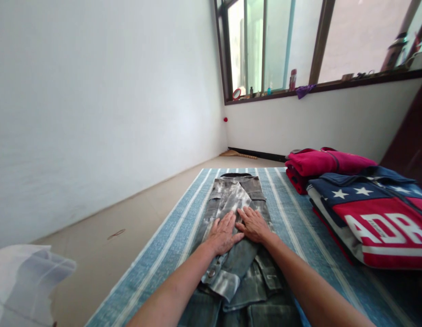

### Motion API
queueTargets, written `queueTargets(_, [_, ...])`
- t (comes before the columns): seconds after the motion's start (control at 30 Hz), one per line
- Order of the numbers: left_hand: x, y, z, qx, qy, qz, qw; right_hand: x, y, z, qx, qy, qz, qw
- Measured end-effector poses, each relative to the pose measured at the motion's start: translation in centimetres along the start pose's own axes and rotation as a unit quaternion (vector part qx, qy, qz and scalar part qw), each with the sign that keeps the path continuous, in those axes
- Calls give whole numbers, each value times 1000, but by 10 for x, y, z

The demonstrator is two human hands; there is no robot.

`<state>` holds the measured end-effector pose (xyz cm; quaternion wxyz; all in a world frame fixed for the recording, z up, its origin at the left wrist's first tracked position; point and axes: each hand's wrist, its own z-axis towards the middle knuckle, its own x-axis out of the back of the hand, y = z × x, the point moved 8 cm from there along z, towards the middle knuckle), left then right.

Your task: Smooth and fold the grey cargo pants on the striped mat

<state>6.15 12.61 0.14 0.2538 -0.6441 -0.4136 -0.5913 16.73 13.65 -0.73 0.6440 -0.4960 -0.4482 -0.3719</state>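
A grey-and-black mottled denim jacket (241, 259) lies folded lengthwise on a blue striped cloth (153, 254). One sleeve is laid along its middle, with the buttoned cuff (224, 284) towards me. My left hand (224, 234) rests flat on the jacket, fingers stretched out. Beside it my right hand (253, 225) also presses flat on the fabric, its fingers spread. The two hands nearly meet over the sleeve, and neither grips anything.
To the right lie a folded red, white and navy jacket (377, 218) with stars and a pink folded garment (330, 161). A white translucent bag (27, 286) sits at lower left. Small items line the windowsill (275, 96). A white wall (105, 100) runs along the left.
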Motion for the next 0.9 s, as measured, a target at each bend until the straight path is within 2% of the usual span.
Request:
queueTargets(0.13, [12,4,-12,10,-5,-7,1000,14,-4,-7,-9,19,-2,1000])
queueTargets(0.3, [18,9,-50,8,-14,-37,999,26,-10,-39,-13,32,9,999])
queueTargets(0.47, [-4,5,-72,27,-45,-36,998,13,-18,-69,-2,-26,36,999])
queueTargets(0.57, [-8,6,-72,28,-36,-18,999,3,-19,-73,-6,-53,46,997])
queueTargets(0.7, [-9,6,-69,24,-35,-13,999,0,-18,-71,-13,-53,47,997])
queueTargets(0.8, [-6,4,-67,27,-17,-32,999,1,-17,-71,-11,-42,52,998])
queueTargets(0.9, [19,17,-78,22,53,-97,994,2,-14,-71,-12,-30,58,998])
